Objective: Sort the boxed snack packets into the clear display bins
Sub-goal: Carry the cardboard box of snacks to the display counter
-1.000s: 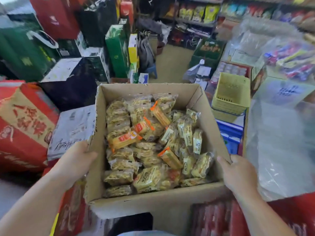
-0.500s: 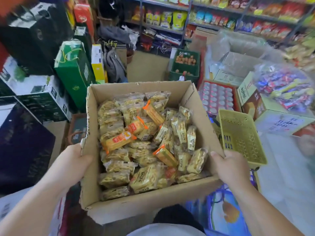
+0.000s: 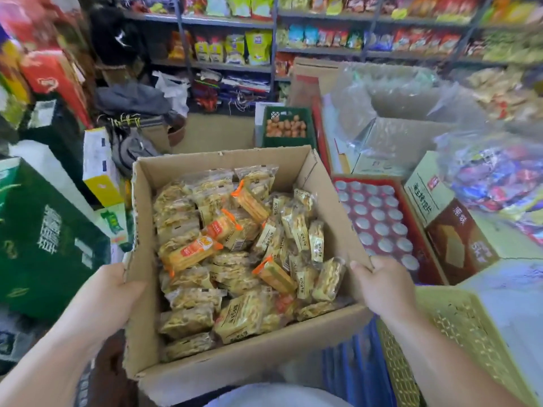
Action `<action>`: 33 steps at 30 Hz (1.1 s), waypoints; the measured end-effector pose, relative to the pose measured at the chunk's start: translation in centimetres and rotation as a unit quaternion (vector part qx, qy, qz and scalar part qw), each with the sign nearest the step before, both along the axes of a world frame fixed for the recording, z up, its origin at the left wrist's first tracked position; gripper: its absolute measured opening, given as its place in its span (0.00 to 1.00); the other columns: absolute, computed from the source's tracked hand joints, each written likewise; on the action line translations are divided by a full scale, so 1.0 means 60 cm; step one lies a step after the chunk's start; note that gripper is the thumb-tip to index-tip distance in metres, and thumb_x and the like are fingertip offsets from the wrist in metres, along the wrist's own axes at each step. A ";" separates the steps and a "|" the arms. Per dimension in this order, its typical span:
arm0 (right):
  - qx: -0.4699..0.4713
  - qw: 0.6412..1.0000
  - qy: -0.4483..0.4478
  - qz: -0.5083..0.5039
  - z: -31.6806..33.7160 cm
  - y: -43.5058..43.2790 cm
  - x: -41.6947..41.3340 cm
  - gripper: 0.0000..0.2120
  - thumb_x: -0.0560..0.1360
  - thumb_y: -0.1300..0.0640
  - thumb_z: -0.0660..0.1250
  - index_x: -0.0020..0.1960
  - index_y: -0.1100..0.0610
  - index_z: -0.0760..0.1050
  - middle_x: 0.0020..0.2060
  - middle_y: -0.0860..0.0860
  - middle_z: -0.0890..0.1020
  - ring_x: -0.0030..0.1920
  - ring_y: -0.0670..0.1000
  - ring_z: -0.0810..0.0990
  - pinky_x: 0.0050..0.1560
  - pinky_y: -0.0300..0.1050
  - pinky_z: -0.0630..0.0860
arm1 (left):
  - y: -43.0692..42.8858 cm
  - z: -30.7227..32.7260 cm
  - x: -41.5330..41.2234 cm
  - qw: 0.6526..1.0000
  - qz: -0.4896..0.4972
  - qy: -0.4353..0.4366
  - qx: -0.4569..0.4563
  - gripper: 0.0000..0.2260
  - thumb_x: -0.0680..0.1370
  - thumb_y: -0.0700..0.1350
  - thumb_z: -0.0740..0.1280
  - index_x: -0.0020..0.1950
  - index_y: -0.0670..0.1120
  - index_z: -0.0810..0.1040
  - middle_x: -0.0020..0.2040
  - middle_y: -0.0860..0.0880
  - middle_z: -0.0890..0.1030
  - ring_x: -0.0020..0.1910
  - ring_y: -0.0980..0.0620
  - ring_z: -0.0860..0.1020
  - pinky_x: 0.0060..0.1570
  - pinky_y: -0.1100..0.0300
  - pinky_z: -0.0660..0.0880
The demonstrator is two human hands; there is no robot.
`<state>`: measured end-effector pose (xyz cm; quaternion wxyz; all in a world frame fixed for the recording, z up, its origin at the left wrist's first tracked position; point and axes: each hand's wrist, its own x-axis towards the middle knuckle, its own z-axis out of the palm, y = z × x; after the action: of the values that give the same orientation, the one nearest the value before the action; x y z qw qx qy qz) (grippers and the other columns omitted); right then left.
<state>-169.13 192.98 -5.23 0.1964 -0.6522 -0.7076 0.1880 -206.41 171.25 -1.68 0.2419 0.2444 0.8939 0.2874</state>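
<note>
The person has turned with the cardboard box point(image 3: 235, 368); the yellow basket point(image 3: 458, 327) now sits by the right arm. Left hand point(image 3: 108, 292) and right hand point(image 3: 382, 286) each keep a grip pinching a side wall. The snack packets point(image 3: 235, 259) lie inside, sorting not begun.

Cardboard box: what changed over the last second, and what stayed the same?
The cardboard box was carried towards the shelves; the yellow basket passed from beyond its right side to beside the right forearm, and a red tray of cans came alongside. Nothing taken or released. Unchanged: left hand and right hand grip the side walls; snack packets lie as before.
</note>
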 end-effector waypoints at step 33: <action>-0.173 0.823 0.074 -0.537 -0.079 0.176 -0.093 0.13 0.80 0.51 0.65 0.38 0.53 0.72 0.35 0.50 0.76 0.35 0.52 0.73 0.37 0.48 0.70 | 1.074 -0.103 0.133 0.820 -0.571 -0.017 -0.045 0.08 0.70 0.45 0.66 0.32 0.44 0.80 0.21 0.53 0.75 0.27 0.46 0.73 0.31 0.56 0.64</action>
<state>-174.74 203.51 -9.99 0.2019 -0.9364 -0.1853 0.2194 -198.45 235.71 -7.87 0.3889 0.6948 0.6019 0.0617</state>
